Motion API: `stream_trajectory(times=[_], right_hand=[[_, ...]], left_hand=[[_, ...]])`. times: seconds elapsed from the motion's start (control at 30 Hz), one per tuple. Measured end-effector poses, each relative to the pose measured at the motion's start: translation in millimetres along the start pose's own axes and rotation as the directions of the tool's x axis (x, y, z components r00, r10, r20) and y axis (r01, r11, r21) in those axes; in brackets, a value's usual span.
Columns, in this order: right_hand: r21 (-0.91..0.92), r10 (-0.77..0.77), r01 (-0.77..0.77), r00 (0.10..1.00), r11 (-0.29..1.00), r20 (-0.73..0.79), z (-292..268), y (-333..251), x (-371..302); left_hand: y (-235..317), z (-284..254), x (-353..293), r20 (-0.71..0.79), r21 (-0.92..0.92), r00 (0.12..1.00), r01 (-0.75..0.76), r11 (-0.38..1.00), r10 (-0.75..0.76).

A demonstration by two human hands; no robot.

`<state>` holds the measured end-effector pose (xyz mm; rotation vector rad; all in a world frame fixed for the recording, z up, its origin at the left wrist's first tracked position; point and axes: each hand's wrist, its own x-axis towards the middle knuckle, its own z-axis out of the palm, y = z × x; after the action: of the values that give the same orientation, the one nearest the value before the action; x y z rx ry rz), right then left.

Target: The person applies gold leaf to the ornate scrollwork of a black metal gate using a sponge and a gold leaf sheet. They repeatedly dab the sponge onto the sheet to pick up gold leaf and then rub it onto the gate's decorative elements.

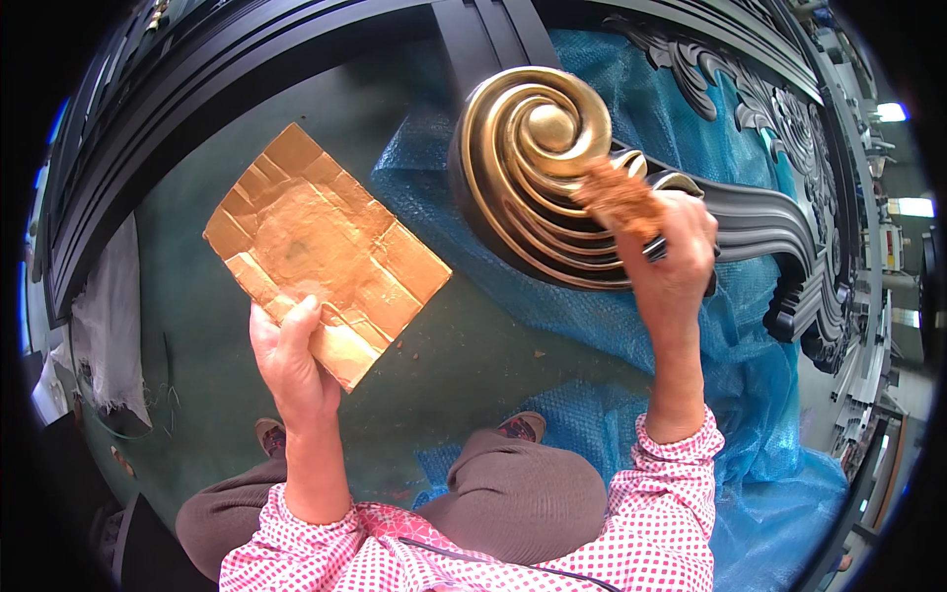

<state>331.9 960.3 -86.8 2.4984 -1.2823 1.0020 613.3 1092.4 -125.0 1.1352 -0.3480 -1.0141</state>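
My left hand [296,360] grips the lower edge of a creased cardboard sheet [306,237], thumb on top. Gold paint coats the sheet, with a round, darker smear at its middle. In my right hand [674,247] is a paintbrush [623,200] with shaggy orange-brown bristles; my fingers hide most of its handle. The bristles are at the right side of a large carved scroll [547,128], and look to be touching it. Gold covers the scroll's raised spiral ridges, while its grooves stay dark. A grey, ridged arm [760,217] runs from the scroll to the right.
Blue bubble wrap [552,306] lies under and around the scroll on the green floor [434,365]. Dark framing [247,79] curves across the back and left. More carved grey ornament [779,118] stands at the far right. White cloth [109,306] hangs at the left.
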Motion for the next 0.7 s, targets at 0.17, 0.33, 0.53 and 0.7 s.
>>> stream_trajectory(times=[0.17,0.33,0.53,0.7], right_hand=[[0.180,0.012,-0.008,1.000,0.984,-0.020,20.6,-18.9,13.0],[0.158,0.031,-0.019,0.997,0.987,-0.071,40.5,-24.1,36.2],[0.147,-0.034,0.037,0.999,0.988,-0.024,43.4,-29.1,46.3],[0.108,-0.003,0.007,0.999,0.994,-0.034,51.0,-24.3,57.6]], left_hand=[[-7.9,0.0,1.9,0.003,-0.011,1.000,0.007,1.000,-0.007],[-4.8,2.3,0.2,0.001,-0.015,1.000,-0.012,1.000,0.012],[-3.5,5.0,0.0,-0.009,-0.008,1.000,-0.017,1.000,0.017],[-4.8,2.7,-0.3,0.012,-0.012,1.000,-0.007,1.000,0.007]])
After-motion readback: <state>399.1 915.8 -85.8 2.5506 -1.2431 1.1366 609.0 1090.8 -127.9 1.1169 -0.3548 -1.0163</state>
